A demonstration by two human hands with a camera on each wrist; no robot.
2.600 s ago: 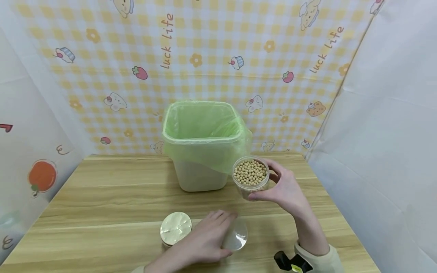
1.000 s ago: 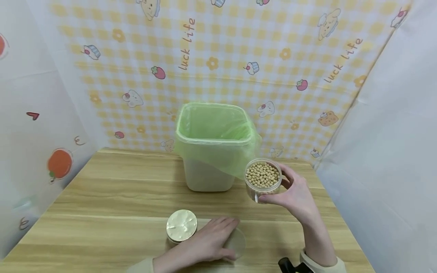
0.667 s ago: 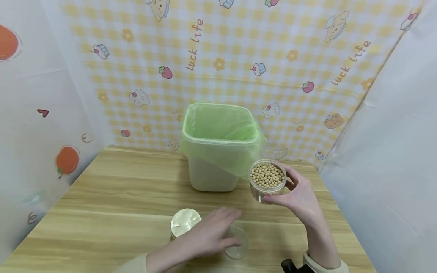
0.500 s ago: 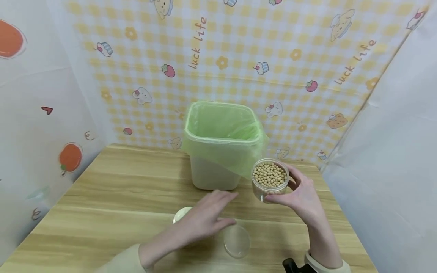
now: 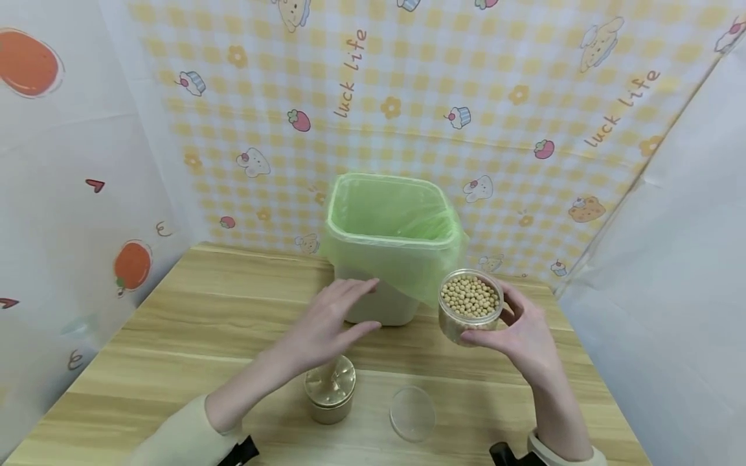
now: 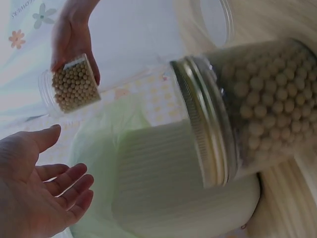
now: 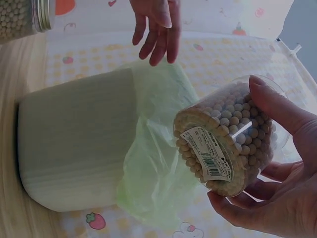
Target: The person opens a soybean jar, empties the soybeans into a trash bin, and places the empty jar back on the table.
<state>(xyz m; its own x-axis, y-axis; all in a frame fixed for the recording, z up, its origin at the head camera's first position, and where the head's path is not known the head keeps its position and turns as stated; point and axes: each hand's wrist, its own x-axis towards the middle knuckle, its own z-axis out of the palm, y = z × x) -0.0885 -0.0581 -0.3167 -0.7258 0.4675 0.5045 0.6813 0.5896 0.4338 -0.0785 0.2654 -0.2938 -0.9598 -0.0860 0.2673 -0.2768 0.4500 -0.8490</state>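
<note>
My right hand point(image 5: 527, 333) grips a clear, lidless plastic jar point(image 5: 469, 307) full of round beige beans, raised above the table to the right of the bin. A barcode label shows on the jar's underside in the right wrist view. My left hand point(image 5: 326, 323) holds nothing; its fingers are spread loosely in front of the bin, over a second jar. That closed jar point(image 6: 267, 99) has a gold lid and holds similar beans; it stands upright on the table. A clear round lid point(image 5: 412, 414) lies flat on the table to its right.
A pale bin point(image 5: 379, 291) lined with a thin green bag point(image 5: 402, 259) stands at the back of the wooden table point(image 5: 233, 285). Behind it hangs a yellow checked cloth point(image 5: 408, 84). White sheets point(image 5: 688, 272) close off both sides.
My left hand has lifted off the clear lid and moved up and left toward the bin, uncovering the lid. The right hand still holds the jar of beans. The head view has turned left.
</note>
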